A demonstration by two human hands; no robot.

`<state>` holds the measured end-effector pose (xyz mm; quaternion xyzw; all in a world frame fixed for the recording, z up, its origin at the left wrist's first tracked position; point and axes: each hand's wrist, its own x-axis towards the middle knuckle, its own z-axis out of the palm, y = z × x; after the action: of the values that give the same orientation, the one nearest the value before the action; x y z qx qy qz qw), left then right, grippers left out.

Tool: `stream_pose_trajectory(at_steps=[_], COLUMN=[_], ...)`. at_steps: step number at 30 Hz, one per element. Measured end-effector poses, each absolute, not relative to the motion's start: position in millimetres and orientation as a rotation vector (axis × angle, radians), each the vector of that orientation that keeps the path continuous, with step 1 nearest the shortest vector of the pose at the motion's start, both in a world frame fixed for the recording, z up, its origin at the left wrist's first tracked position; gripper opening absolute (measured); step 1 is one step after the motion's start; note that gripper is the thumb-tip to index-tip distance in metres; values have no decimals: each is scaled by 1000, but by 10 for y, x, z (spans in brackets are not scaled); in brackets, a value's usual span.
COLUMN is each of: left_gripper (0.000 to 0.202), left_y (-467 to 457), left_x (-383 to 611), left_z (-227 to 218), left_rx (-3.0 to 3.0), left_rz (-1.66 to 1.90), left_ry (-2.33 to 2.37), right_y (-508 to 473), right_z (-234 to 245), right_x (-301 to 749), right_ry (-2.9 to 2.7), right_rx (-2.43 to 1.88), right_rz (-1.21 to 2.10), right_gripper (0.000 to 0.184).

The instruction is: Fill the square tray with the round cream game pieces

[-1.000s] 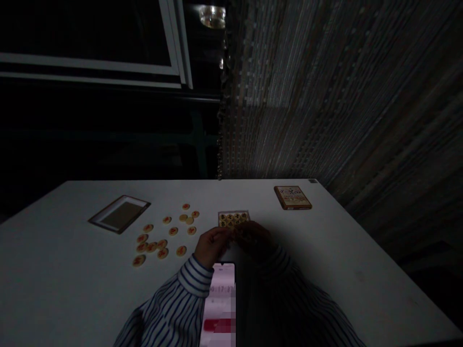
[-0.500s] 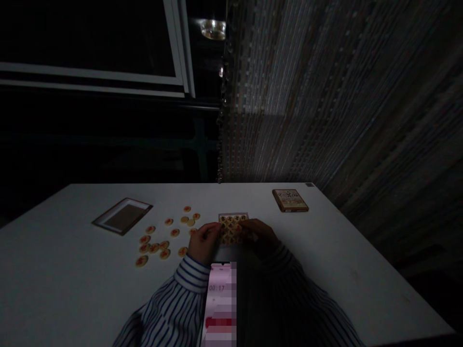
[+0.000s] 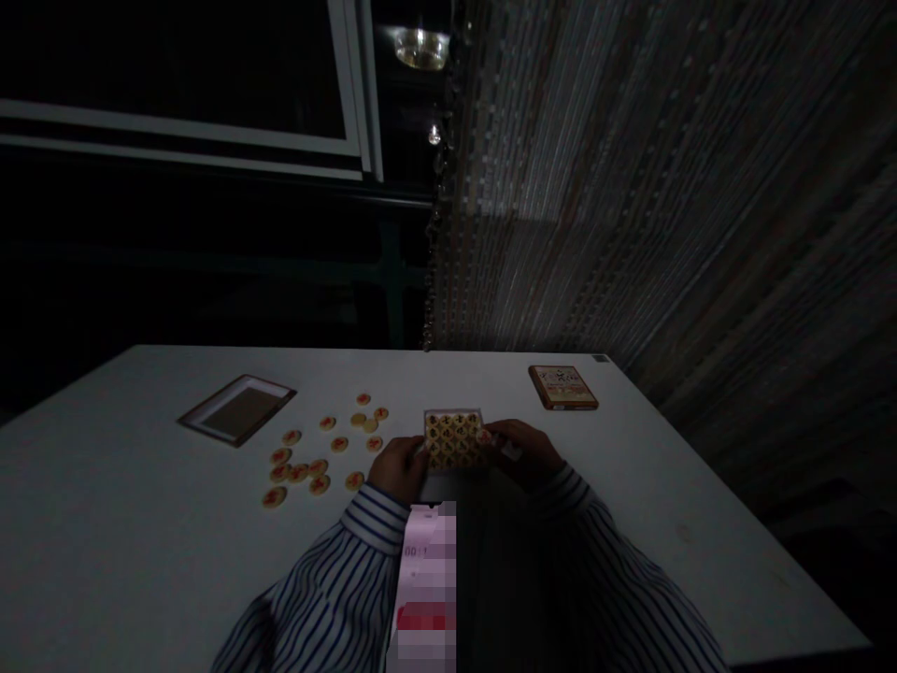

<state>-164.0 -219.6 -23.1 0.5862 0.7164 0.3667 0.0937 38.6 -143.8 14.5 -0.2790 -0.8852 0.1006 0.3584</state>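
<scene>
A small box (image 3: pixel 454 412) filled with rows of round Chinese chess pieces with black characters (image 3: pixel 448 449) sits on the table before me. My left hand (image 3: pixel 398 467) is closed on its left edge, thumb and fingers at the side wall. At the box's right edge my right hand (image 3: pixel 522 452) pinches a red-marked Chinese chess piece (image 3: pixel 485 436) between thumb and fingertips. Several loose red-marked pieces (image 3: pixel 298 473) lie scattered left of my left hand; two pale pieces (image 3: pixel 364 422) among them show no character.
An open shallow tray-like lid or box (image 3: pixel 198 422) lies at the table's left. A brown printed box (image 3: pixel 562 387) is at the back right. Close to me, a lit phone (image 3: pixel 420 579) stands below the hands. A bead curtain (image 3: pixel 533 234) hangs behind the white table (image 3: pixel 140 523).
My right hand has moved right with the red-marked piece, from over the black pieces to the box's right edge. The left hand stays at the left side. The view has shifted slightly.
</scene>
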Motion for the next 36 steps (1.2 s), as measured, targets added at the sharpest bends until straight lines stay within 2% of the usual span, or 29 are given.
stream_pose_trajectory(at_steps=[14, 22, 36], left_gripper=[35, 33, 35], left_y=[-2203, -2203, -2199], left_x=[-1654, -1631, -1649], left_z=[-181, -187, -169], left_rx=[1833, 1738, 1746], left_rz=[753, 805, 750], left_ry=[2090, 2093, 2054], right_y=[-1342, -1303, -1222], right_z=[97, 53, -33], right_x=[451, 452, 444], right_ry=[-2447, -2488, -2548], right_rx=[-735, -781, -692], right_rz=[271, 393, 573], right_gripper=[26, 20, 20])
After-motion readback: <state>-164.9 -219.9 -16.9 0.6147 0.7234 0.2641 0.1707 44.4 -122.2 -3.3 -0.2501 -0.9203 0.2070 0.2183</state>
